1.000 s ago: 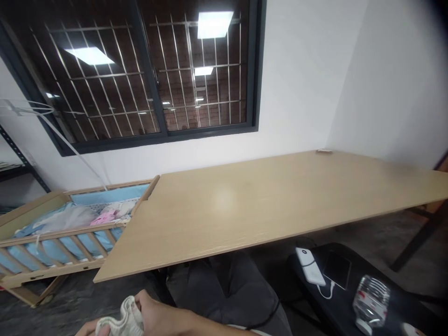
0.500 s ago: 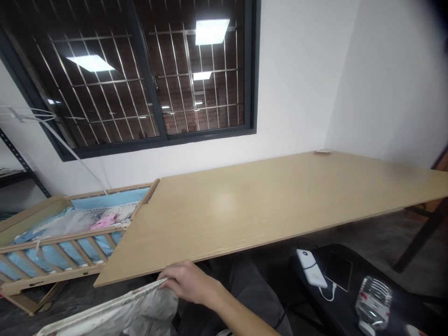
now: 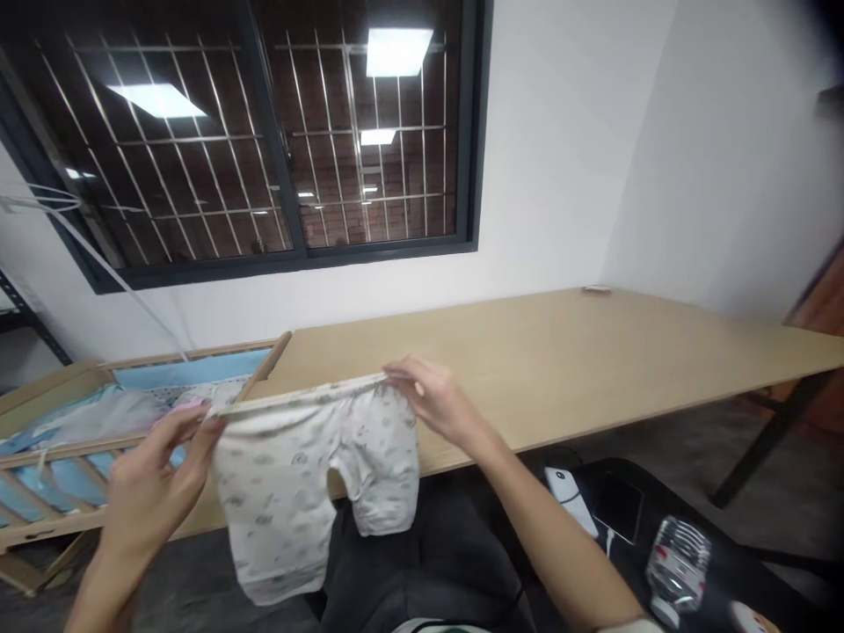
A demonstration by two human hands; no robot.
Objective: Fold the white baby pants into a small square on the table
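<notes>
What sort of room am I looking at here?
Probably an indoor room with a nursery corner, though it could be a staged one: there's a wooden crib with blue lining, a long wooden table beside it, and small patterned shorts held up in two hands.

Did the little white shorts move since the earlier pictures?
Yes. The patterned shorts moved up and right in view: their waistband was below the front edge of the tabletop, and now it's above.
</notes>
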